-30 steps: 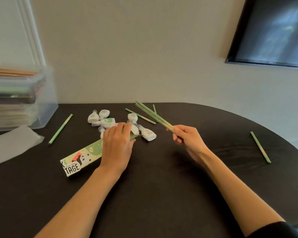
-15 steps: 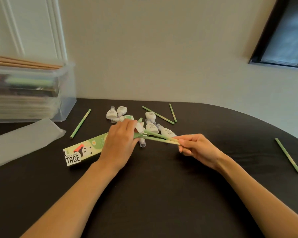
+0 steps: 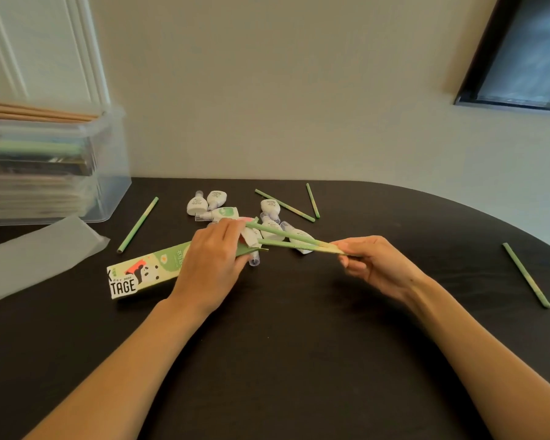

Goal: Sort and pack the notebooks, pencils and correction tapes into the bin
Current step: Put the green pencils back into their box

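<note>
Dark table [image 3: 283,360]: left hand [image 3: 211,265] grips "TAGE" box [image 3: 146,273].

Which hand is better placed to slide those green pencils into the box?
Probably the right hand: it pinches the pencils, their tips aimed at the open end of the box, which the left hand grips and steadies.

Your left hand [image 3: 210,265] covers the open end of the pencil box [image 3: 146,271], so you cannot tell how far the pencils [image 3: 283,244] pinched in your right hand [image 3: 378,268] reach inside. It also hides part of the correction tapes [image 3: 216,198], whose print is too small to read. The bin [image 3: 111,173] runs off the left edge, and the stack inside it is blurred.
</note>
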`<control>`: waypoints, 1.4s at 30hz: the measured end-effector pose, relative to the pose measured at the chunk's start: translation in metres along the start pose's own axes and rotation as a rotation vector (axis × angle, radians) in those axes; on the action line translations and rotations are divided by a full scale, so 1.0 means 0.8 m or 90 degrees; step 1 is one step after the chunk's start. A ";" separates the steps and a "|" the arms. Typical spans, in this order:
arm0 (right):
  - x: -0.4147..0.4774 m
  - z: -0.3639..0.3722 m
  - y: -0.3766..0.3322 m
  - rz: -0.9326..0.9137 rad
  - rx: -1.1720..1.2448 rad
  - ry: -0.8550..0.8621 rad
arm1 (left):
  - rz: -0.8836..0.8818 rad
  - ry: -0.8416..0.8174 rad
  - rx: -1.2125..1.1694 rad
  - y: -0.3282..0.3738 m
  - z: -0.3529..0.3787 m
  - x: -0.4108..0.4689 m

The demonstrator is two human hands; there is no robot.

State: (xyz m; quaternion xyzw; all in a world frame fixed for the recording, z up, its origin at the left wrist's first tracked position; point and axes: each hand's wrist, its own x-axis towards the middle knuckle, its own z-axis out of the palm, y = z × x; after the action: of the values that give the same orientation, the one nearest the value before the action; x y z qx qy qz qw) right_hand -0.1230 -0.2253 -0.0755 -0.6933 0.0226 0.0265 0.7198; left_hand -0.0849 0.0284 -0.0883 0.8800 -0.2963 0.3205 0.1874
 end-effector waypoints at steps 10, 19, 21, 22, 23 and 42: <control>-0.007 0.001 -0.002 0.055 0.020 -0.086 | -0.073 0.052 -0.007 -0.002 0.004 -0.002; -0.009 0.006 -0.001 0.002 -0.015 -0.080 | 0.127 -0.056 0.001 0.024 0.007 -0.005; -0.007 0.020 0.002 -0.022 -0.027 -0.055 | 0.129 -0.053 -0.011 0.032 0.010 -0.004; -0.006 0.028 0.005 -0.034 -0.027 -0.024 | 0.131 -0.051 -0.018 0.036 0.011 -0.003; -0.004 0.037 0.007 -0.048 -0.019 0.013 | 0.132 -0.048 -0.021 0.039 0.012 -0.002; -0.005 0.065 0.017 -0.140 -0.007 0.113 | 0.048 0.022 -0.010 0.084 0.035 0.012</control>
State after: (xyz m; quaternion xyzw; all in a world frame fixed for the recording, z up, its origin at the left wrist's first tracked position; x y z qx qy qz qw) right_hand -0.1280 -0.1727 -0.0871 -0.6950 0.0098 -0.1135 0.7099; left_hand -0.1091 -0.0406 -0.0930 0.8608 -0.3287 0.3404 0.1875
